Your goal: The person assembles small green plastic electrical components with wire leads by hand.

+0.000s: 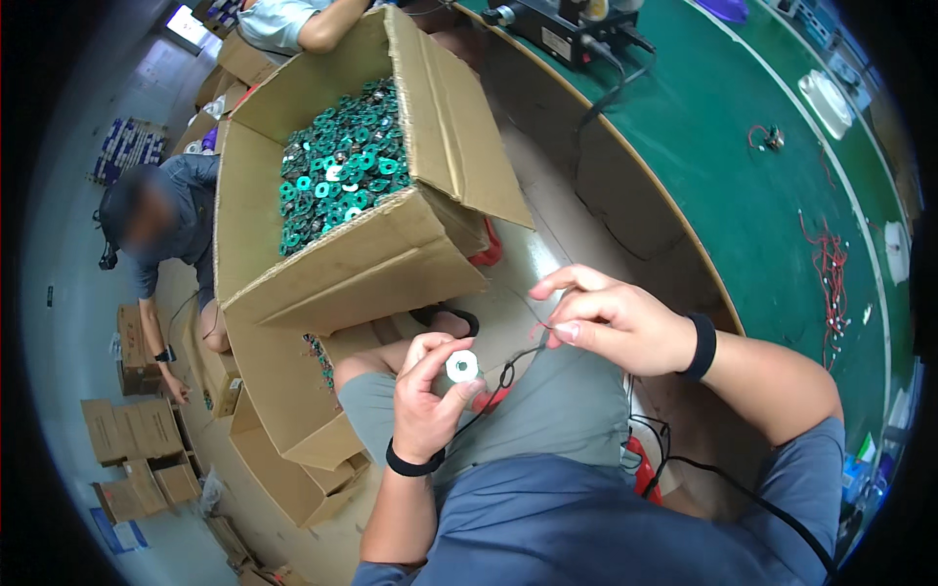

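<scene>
While a small white ring-shaped plastic spool (462,366) is gripped in the closed fingers of the left hand (430,396), above the lap and just below the near corner of the large open brown cardboard box (391,259), a thin dark wire (518,361) running from the spool is pinched between thumb and fingertips of the right hand (611,327), a little to the right of that same corner. From the one head view, the likeliest fault is judged to be a slipped wire: the strand is fine and only lightly pinched, so it could be pulled free or tangled with the black cable (723,483) lying across the lap, well below the box. The spool could also be dropped between the knees if the grip were loosened. Inside the box a heap of green ring-shaped parts (337,171) is held, and its right flap leans toward the green-topped workbench (743,176) at the box's right, where loose red wires (829,269) and a black bench device (562,24) are set. Left of the box, another person's arm is stretched toward small flattened cartons (137,439) on the floor. A further person's arm is seen above the box. Reach toward the green parts is partly blocked by the box's tall near wall.
</scene>
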A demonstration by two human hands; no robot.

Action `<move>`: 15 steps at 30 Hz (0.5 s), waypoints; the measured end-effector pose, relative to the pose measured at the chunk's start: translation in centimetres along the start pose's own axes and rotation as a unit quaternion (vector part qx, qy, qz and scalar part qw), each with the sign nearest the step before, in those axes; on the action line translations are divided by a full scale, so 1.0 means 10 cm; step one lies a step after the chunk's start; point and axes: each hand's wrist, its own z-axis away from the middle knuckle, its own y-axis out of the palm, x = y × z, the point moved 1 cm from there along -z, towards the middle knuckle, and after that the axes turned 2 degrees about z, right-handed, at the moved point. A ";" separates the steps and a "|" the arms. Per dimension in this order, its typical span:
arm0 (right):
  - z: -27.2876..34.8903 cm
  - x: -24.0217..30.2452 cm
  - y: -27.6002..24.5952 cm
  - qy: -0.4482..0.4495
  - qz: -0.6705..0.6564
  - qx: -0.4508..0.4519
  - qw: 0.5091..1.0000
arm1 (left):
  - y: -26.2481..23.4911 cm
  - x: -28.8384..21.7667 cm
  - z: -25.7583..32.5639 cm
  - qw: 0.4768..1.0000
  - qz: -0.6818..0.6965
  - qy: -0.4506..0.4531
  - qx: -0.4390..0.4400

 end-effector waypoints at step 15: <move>-0.31 0.54 -0.06 0.053 0.097 0.070 0.991 | -1.82 -1.03 -0.79 0.980 0.184 -0.068 -0.045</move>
